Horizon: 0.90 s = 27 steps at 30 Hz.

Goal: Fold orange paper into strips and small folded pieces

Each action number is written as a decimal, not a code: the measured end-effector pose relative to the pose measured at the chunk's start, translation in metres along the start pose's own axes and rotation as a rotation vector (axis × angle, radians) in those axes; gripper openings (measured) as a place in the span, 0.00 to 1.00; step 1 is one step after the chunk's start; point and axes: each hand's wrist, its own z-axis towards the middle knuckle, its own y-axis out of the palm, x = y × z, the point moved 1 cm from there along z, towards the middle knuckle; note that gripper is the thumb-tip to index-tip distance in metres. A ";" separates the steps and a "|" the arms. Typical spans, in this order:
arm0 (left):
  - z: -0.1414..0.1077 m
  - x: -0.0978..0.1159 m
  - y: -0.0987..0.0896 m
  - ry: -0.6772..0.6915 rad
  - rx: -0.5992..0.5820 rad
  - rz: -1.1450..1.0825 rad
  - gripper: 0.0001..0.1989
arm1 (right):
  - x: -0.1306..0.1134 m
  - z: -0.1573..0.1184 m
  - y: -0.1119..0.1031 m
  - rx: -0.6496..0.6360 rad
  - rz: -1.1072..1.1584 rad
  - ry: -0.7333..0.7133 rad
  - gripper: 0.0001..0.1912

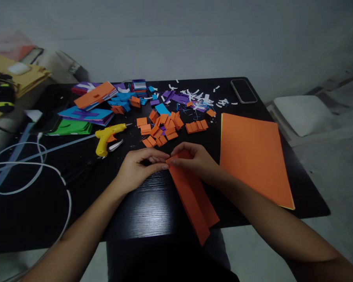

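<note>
A folded sheet of orange paper (191, 192) slants from my hands down over the table's front edge, with a lengthwise crease along it. My left hand (142, 164) pinches the far left corner of this paper between thumb and fingers. On the same far end, my right hand (194, 158) is closed, its thumb on top and the fingers bent over the edge. Just beyond both hands lies a loose pile of small folded orange paper pieces (161, 127). A stack of orange sheets (253, 156) with a yellow edge lies to the right of my right forearm.
A yellow glue gun (107, 137) rests left of my hands, near scissors (116, 145). White cable (59, 172) loops over the left side. Folded green paper (70, 127), blue and purple pieces (85, 113) and white paper scraps (198, 100) lie farther back. A phone (243, 91) sits at the back right.
</note>
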 end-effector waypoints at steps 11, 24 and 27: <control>0.001 0.001 -0.003 0.072 -0.016 0.058 0.05 | -0.003 -0.002 0.002 0.038 -0.007 0.004 0.13; 0.001 0.001 -0.002 0.075 -0.014 0.067 0.05 | -0.002 -0.001 0.002 0.040 -0.014 -0.008 0.12; 0.001 0.001 -0.002 0.075 -0.001 0.062 0.06 | -0.001 -0.001 0.002 0.044 -0.008 -0.008 0.13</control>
